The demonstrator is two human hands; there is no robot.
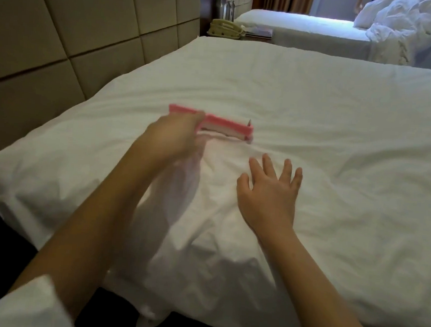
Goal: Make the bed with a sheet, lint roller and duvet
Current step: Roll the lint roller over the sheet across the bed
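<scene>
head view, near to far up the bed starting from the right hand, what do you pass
right hand → pink lint roller → telephone → water bottles

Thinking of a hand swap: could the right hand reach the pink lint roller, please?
Probably yes. The right hand lies open on the sheet just short of the lint roller; only sheet lies between, though the left hand grips it.
</scene>
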